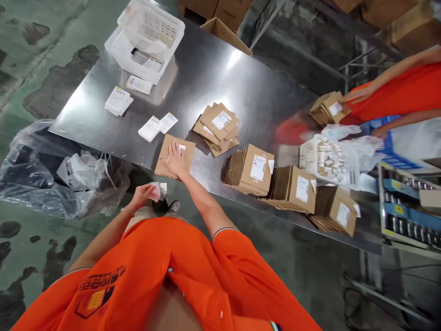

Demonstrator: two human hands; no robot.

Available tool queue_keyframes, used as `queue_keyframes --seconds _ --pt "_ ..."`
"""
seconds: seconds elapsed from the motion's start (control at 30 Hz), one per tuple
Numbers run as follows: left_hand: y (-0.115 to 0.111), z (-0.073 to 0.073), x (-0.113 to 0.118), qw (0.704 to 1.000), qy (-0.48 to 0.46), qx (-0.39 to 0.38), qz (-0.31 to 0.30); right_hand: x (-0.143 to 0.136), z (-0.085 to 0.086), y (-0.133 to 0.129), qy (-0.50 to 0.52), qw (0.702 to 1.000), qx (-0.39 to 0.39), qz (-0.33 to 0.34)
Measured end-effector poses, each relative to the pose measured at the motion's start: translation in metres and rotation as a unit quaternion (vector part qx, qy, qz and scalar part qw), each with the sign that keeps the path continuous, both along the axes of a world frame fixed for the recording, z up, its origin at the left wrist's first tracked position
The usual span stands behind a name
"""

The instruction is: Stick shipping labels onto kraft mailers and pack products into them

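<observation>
My right hand (178, 160) lies flat with spread fingers on a flat brown cardboard piece (161, 163) at the near edge of the metal table, partly covering a white label. Off the table edge, my left hand (143, 195) pinches a small whitish paper (155, 191). Just beyond the cardboard are white label sheets (150, 128). To its right sits a loose pile of labelled cardboard pieces (220, 122), and further right stand rows of upright folded cardboard (257, 170) with white labels.
White baskets (167, 27) and label stacks (117, 101) occupy the table's far left. A plastic-lined bin (103, 188) stands left below. At right, a person in orange (396, 89) handles cardboard near a filled white basket (303, 156) and a crate of bottles (409, 223).
</observation>
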State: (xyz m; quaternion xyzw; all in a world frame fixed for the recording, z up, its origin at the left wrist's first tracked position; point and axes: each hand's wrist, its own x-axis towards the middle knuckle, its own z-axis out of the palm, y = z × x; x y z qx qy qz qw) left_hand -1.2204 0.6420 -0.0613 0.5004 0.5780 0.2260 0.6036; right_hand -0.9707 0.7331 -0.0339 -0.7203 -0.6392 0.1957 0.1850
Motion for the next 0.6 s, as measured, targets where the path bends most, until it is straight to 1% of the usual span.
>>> queue_keyframes --seconds 0.03,0.07,0.1,0.17,0.2,0.23,0.3,0.37,0.43,0.47,0.53,0.6 --pt "0.008 0.006 0.006 1.000 0.020 0.022 0.005 0.002 -0.002 -0.001 0.003 1.000 -0.019 -0.007" --pt "0.016 0.012 0.013 0.998 0.043 0.043 0.010 0.007 -0.003 -0.002 0.005 0.999 -0.032 -0.042" --pt "0.025 0.018 0.021 0.996 0.069 0.063 0.009 0.014 -0.004 -0.005 0.010 0.994 -0.040 -0.097" --pt "0.039 0.028 0.038 0.990 0.115 0.084 -0.009 0.029 -0.005 -0.014 0.043 0.973 -0.037 -0.222" --pt "0.044 0.031 0.044 0.988 0.129 0.085 -0.023 0.035 -0.005 -0.022 0.066 0.961 -0.036 -0.267" --pt "0.047 0.033 0.050 0.986 0.136 0.083 -0.037 0.039 -0.006 -0.032 0.088 0.950 -0.038 -0.296" --pt "0.047 0.034 0.057 0.986 0.135 0.078 -0.060 0.040 -0.009 -0.054 0.123 0.934 -0.048 -0.332" --pt "0.043 0.032 0.059 0.988 0.110 0.076 -0.081 0.041 -0.012 -0.072 0.145 0.919 -0.056 -0.362" --pt "0.038 0.029 0.056 0.989 0.060 0.083 -0.103 0.054 -0.009 -0.078 0.164 0.904 -0.046 -0.392" --pt "0.036 0.027 0.054 0.990 0.030 0.087 -0.108 0.066 -0.004 -0.076 0.168 0.899 -0.035 -0.402" --pt "0.031 0.025 0.047 0.990 -0.021 0.087 -0.107 0.104 0.011 -0.063 0.166 0.896 -0.003 -0.411" --pt "0.026 0.025 0.039 0.991 -0.057 0.064 -0.098 0.147 0.033 -0.043 0.134 0.905 0.073 -0.398"
